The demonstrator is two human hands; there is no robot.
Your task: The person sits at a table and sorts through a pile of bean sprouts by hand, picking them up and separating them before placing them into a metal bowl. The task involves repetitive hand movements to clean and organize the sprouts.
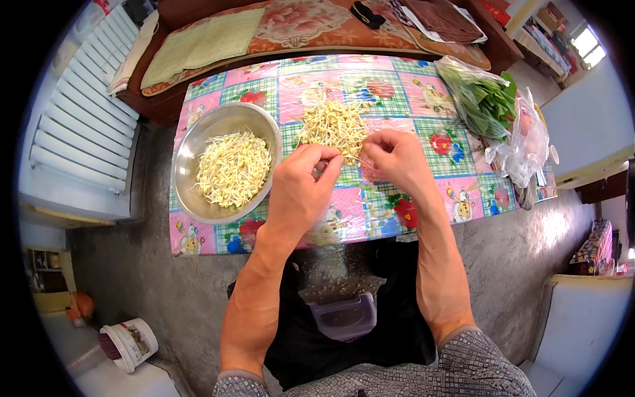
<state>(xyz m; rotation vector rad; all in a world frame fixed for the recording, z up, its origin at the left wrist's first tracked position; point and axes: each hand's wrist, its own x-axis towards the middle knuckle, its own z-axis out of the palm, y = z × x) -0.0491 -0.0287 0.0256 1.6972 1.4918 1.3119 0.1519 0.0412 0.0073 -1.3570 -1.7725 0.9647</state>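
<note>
A loose pile of bean sprouts lies on the patterned plastic tablecloth. At the pile's near edge is my left hand, its thumb and index finger brought together; whether a sprout is between them cannot be told. My right hand is bent inward at the pile's right edge, thumb near the curled fingers, and any small thing in it is hidden. To the left of my left hand stands a stainless steel bowl with more bean sprouts in it.
Leafy greens in a clear plastic bag and another knotted plastic bag lie at the table's right end. Behind the table is a sofa. A purple plastic dustpan or bin is between my legs; a white bucket lies lower left.
</note>
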